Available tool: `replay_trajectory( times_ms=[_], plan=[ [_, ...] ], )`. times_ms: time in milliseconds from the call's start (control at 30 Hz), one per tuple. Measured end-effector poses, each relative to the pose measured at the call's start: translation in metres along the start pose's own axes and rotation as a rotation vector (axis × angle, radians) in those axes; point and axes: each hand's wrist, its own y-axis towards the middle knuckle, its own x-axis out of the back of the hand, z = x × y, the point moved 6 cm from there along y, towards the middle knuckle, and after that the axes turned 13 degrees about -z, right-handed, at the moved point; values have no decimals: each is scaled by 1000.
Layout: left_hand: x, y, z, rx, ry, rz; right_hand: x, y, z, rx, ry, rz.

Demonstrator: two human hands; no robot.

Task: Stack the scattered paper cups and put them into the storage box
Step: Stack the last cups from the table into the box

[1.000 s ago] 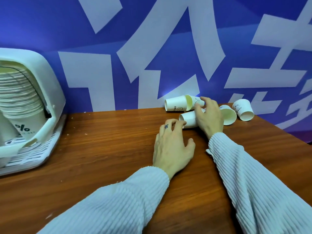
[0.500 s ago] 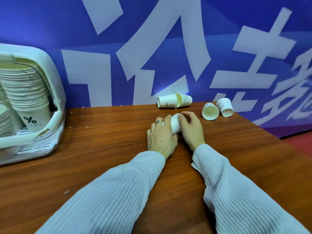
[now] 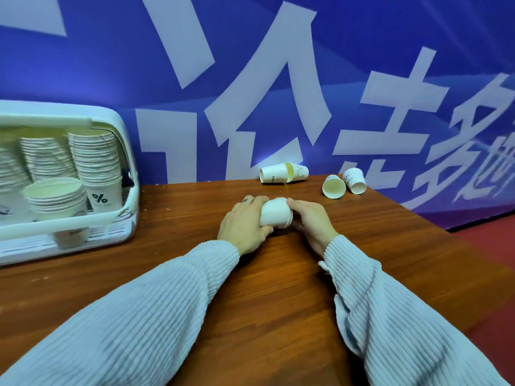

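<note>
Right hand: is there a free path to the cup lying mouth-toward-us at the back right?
Probably yes. Bare table lies between the right hand and that cup, but the hand is busy holding another cup.

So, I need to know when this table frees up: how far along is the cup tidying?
Partway. Done: the storage box at the left already holds several tall cup stacks. In hand: the left hand and right hand grip one cup between them. Left: a nested pair lying by the wall and two loose cups on their sides at the far right.
</note>
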Motion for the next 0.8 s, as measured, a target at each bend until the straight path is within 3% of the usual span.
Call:
replay_trajectory(
  times_ms=[167,433,633,800],
  plan=[
    [51,-22,20,12,32,-51,-8,-14,8,-111,64,-59],
    [160,-54,71,154,142,-305,-54,-66,60,158,-36,-98],
    [237,-79,134,394,-10,-454,-139,-107,98,338,-35,-11],
    [284,-107,175,443,-110,-583,-210,-138,113,494,-99,65]
  ],
)
